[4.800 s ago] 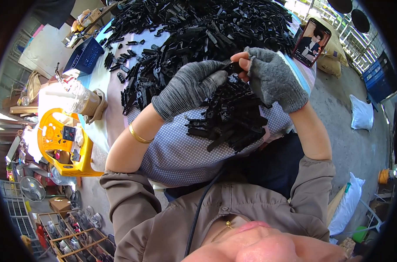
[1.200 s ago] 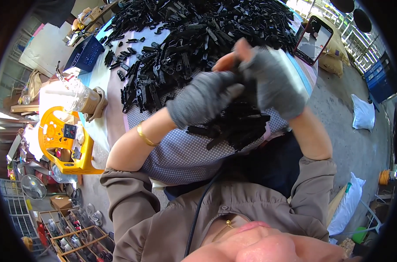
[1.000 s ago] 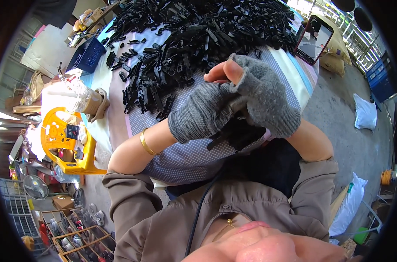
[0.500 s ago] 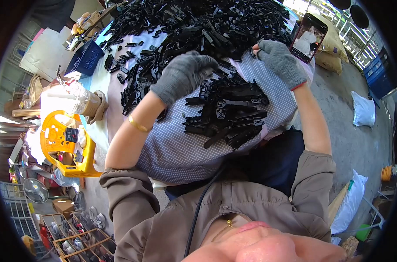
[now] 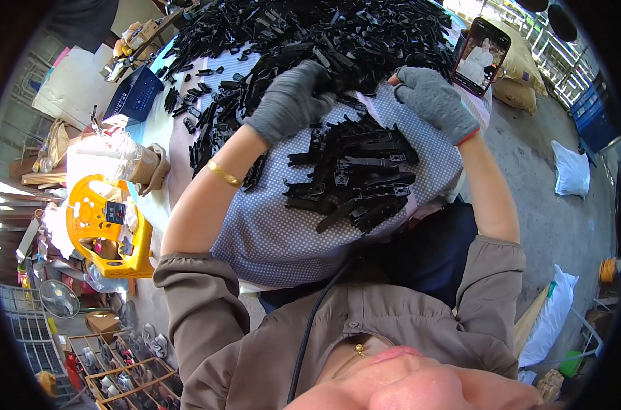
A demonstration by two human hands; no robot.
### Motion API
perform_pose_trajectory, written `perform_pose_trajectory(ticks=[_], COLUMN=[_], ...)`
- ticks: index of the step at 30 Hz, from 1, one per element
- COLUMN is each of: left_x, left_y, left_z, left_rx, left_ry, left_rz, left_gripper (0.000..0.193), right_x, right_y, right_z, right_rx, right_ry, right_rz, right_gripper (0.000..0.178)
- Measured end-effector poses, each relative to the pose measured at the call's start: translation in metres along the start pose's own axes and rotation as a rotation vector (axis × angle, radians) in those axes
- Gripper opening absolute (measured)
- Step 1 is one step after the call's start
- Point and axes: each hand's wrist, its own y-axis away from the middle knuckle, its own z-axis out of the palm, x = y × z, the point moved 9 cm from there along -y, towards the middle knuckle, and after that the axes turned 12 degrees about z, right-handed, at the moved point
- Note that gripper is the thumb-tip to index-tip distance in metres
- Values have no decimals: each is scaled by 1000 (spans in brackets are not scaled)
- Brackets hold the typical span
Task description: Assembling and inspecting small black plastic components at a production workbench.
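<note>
My left hand [image 5: 290, 102], in a grey knitted glove, reaches to the near edge of a large heap of small black plastic parts [image 5: 269, 31]. Motion smears its fingers, and whether it has picked up a part cannot be told. On the right, my right hand [image 5: 433, 101], in a matching glove with bare fingertips, hovers over the cloth with its fingers curled together. Anything inside that grip is hidden. Between my forearms, a smaller batch of long black plastic strips [image 5: 365, 167] lies in rough rows on the dotted cloth [image 5: 276, 236].
A phone [image 5: 481, 58] with a lit screen stands at the table's right edge, near my right hand. Left of the table are a blue basket [image 5: 134, 94] and a yellow chair [image 5: 109, 225]. Full sacks [image 5: 515, 96] and a white bag [image 5: 570, 169] lie to the right.
My left hand has moved slightly up and its fingers have spread toward the heap. My right hand has shifted only a little. The picture on the phone screen has changed.
</note>
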Motion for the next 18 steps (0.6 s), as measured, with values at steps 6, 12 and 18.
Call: perform_pose_trajectory(ticks=[6, 12, 18], left_x=[13, 8, 12], left_y=[39, 54, 58], left_z=[-21, 2, -17], left_rx=[366, 184, 448], left_ry=[834, 887, 1408], left_rz=[118, -58, 67], left_gripper=[41, 23, 23], right_x=[27, 22, -16], right_y=[4, 6, 19], right_z=[18, 18, 6], right_rx=[-320, -402, -413], right_ry=[-109, -424, -11], right_rz=[405, 247, 307], right_gripper=[23, 21, 23])
